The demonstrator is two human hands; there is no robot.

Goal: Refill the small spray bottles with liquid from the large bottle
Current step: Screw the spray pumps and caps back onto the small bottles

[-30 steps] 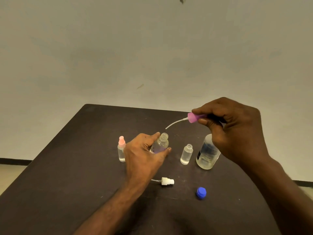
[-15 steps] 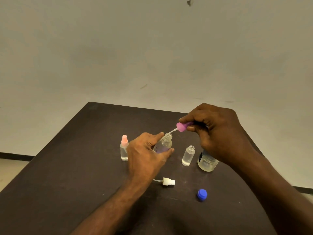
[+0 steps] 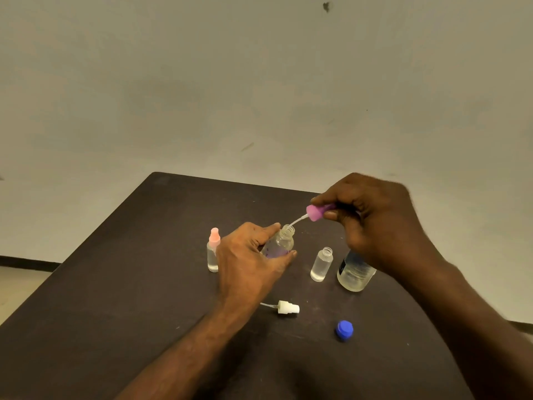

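Nearest on the dark counter [image 3: 109, 284], a blue cap [image 3: 344, 330] lies at 5 o'clock from the scene's middle, with a white sprayer [image 3: 287, 308] on its side just left of it. The left hand [image 3: 248, 261] wraps a tilted open bottle [image 3: 281, 243] at the middle. A capped pink bottle [image 3: 213, 252] stands at 9 o'clock of it; an open bottle [image 3: 321, 264] and the large bottle [image 3: 356, 272] stand at 3 o'clock. The right hand [image 3: 375, 223] pinches a purple sprayer [image 3: 315, 212], its tube tip at the held bottle's mouth.
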